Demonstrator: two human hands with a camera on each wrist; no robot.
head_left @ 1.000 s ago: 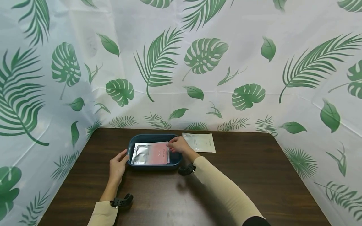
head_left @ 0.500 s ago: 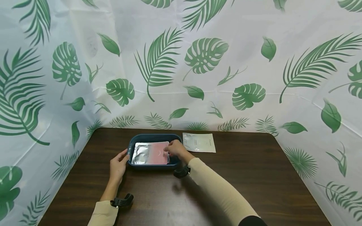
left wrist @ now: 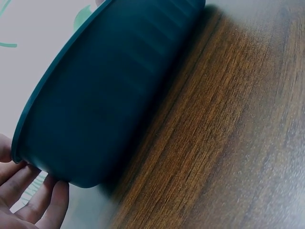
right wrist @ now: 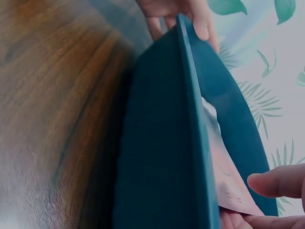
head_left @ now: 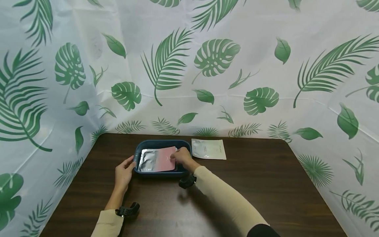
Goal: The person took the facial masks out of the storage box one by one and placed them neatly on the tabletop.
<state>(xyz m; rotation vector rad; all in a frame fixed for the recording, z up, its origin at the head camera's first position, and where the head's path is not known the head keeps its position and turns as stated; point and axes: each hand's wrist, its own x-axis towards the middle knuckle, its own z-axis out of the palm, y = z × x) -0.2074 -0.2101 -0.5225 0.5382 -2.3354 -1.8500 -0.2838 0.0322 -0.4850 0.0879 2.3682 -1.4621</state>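
A pink and silver sheet mask packet [head_left: 157, 160] lies in a dark blue plastic tray [head_left: 161, 174], its right edge tilted up. At that edge my right hand [head_left: 183, 158] pinches the packet; in the right wrist view the fingers [right wrist: 234, 220] are under it and the thumb is just over its face. Another packet's edge peeks out below its right side. My left hand [head_left: 122, 173] grips the tray's left end, thumb over the rim and fingers against the outer wall, as the left wrist view also shows of the fingers [left wrist: 52, 202].
A pale silver and cream packet [head_left: 208, 149] lies flat right of the tray, near the back edge. The dark wooden table [head_left: 266, 184] ends at a white cloth backdrop [head_left: 219, 108] printed with green leaves. Black wrist cameras [head_left: 128, 210] sit on both wrists.
My right hand has moved left and down from the tray's right rim to the pink packet's edge. That edge has risen and shifted slightly left. The left hand has stayed on the tray.
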